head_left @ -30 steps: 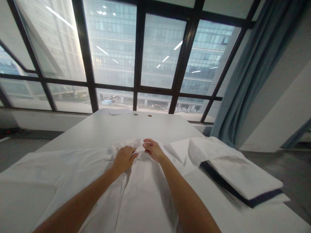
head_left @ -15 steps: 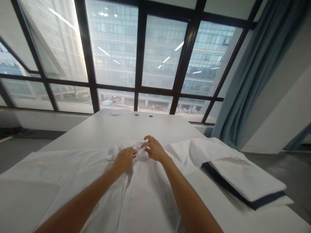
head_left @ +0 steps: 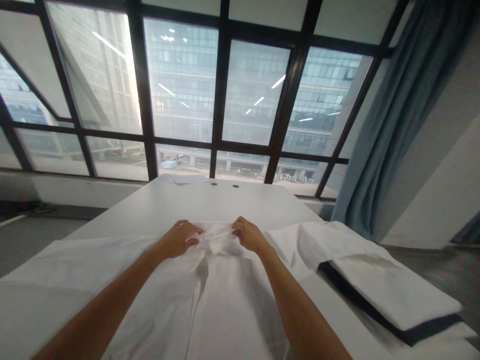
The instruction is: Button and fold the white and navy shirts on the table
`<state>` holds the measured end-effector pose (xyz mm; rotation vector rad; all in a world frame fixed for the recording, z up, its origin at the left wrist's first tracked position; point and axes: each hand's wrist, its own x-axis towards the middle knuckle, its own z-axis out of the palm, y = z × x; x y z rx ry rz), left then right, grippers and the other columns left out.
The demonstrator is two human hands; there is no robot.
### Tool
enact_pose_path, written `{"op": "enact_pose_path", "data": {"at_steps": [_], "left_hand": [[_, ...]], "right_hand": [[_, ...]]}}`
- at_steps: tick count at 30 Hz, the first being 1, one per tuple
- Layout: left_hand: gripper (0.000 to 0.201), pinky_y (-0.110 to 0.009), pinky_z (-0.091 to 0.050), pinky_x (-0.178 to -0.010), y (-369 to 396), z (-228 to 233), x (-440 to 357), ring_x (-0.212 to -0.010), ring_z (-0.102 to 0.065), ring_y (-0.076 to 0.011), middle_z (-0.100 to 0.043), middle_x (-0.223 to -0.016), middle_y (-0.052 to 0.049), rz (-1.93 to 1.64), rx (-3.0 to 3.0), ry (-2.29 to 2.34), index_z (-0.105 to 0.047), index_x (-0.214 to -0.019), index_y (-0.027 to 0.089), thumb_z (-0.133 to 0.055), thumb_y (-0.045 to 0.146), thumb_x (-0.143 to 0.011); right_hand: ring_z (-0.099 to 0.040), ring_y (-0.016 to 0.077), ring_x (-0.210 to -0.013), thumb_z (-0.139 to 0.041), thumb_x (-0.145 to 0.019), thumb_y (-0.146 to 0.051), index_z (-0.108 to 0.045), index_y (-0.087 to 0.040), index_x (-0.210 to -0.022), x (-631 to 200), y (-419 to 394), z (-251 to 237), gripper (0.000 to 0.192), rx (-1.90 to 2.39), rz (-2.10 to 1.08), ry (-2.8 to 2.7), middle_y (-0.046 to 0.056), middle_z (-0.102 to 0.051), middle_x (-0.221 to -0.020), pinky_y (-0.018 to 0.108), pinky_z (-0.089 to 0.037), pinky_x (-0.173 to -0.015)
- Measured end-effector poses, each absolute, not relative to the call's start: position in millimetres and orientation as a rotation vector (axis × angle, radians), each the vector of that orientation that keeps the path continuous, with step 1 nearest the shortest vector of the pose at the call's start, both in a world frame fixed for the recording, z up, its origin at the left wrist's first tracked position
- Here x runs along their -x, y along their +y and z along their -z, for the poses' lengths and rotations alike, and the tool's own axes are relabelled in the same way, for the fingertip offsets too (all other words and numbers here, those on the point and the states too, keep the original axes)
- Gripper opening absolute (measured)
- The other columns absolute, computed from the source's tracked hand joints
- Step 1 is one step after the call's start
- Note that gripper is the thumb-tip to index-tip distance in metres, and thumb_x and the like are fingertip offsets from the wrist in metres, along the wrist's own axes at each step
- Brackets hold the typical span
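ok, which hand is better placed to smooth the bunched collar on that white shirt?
Probably right. The right hand has its fingers at the bunched collar of the white cloth shirt; the left hand lies flat a little further from the bunch.

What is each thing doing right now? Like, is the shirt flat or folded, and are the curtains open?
white shirt: spread flat on the table, front closed, collar bunched.
left hand: palm down, pressing the collar.
right hand: palm down on the collar's other side.
folded cloth: folded, dark edge showing, lying at the right.
table: far end bare, near end covered by the shirt.
curtain: pulled aside.
papers: lying flat at the far edge.
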<state>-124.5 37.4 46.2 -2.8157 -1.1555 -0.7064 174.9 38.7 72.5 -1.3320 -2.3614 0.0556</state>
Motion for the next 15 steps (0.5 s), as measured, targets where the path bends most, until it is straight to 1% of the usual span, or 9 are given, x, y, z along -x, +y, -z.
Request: {"op": "enact_pose_path", "data": {"at_steps": [3, 5, 7, 9, 10, 13, 15], "left_hand": [[0.024, -0.05, -0.012, -0.111, 61, -53, 136, -0.104, -0.055, -0.0205, -0.071, -0.104, 0.0, 0.593, 2.706, -1.092, -0.066, -0.109, 0.03, -0.052, 0.029, -0.089], [0.019, -0.051, -0.01, -0.11, 79, -57, 138, -0.102, -0.053, -0.0216, -0.071, -0.096, -0.001, 0.549, 2.629, -1.057, -0.068, -0.1, 0.029, -0.053, 0.029, -0.088], [0.016, -0.051, -0.013, -0.107, 98, -63, 135, -0.099, -0.052, -0.0222, -0.069, -0.089, -0.002, 0.5, 2.59, -1.034, -0.069, -0.089, 0.027, -0.054, 0.03, -0.086], [0.014, -0.05, -0.016, -0.105, 116, -70, 131, -0.096, -0.052, -0.0222, -0.068, -0.086, -0.003, 0.422, 2.598, -1.018, -0.069, -0.081, 0.025, -0.056, 0.029, -0.082], [0.014, -0.049, -0.018, -0.103, 124, -75, 129, -0.095, -0.051, -0.0224, -0.067, -0.084, -0.003, 0.37, 2.607, -1.015, -0.069, -0.078, 0.024, -0.056, 0.029, -0.08], [0.013, -0.048, -0.022, -0.101, 142, -87, 114, -0.097, -0.051, -0.0244, -0.066, -0.084, -0.005, 0.18, 2.579, -1.045, -0.069, -0.076, 0.022, -0.058, 0.027, -0.075], [0.014, -0.048, -0.025, -0.101, 148, -89, 100, -0.101, -0.052, -0.0267, -0.066, -0.09, -0.008, 0.088, 2.501, -1.11, -0.07, -0.081, 0.02, -0.058, 0.023, -0.074]], "right_hand": [[-0.059, 0.0144, -0.092, -0.048, -0.091, -0.013, -0.063, -0.022, -0.107, -171, 51, -83, 0.023, 1.401, 0.028, -2.41, 0.005, -0.057, -0.11, 0.025, -0.043, -0.077], [-0.059, 0.0165, -0.096, -0.049, -0.091, -0.017, -0.062, -0.022, -0.11, -168, 60, -90, 0.023, 1.452, 0.096, -2.454, 0.006, -0.056, -0.114, 0.026, -0.043, -0.079], [-0.059, 0.0204, -0.099, -0.058, -0.088, -0.032, -0.062, -0.023, -0.11, -163, 69, -95, 0.024, 1.534, 0.091, -2.531, 0.007, -0.056, -0.116, 0.029, -0.044, -0.08], [-0.06, 0.0232, -0.1, -0.063, -0.083, -0.046, -0.062, -0.023, -0.109, -158, 80, -96, 0.034, 1.662, 0.04, -2.602, 0.009, -0.057, -0.116, 0.031, -0.045, -0.08], [-0.06, 0.0235, -0.1, -0.063, -0.083, -0.049, -0.063, -0.023, -0.108, -154, 86, -96, 0.036, 1.726, 0.033, -2.619, 0.009, -0.057, -0.116, 0.031, -0.046, -0.079], [-0.061, 0.0225, -0.099, -0.057, -0.089, -0.042, -0.061, -0.02, -0.109, -144, 106, -92, 0.03, 1.813, 0.169, -2.596, 0.011, -0.057, -0.115, 0.03, -0.046, -0.078], [-0.06, 0.0222, -0.101, -0.053, -0.092, -0.035, -0.058, -0.019, -0.112, -136, 118, -85, 0.026, 1.822, 0.294, -2.534, 0.011, -0.057, -0.116, 0.031, -0.045, -0.08]]}}
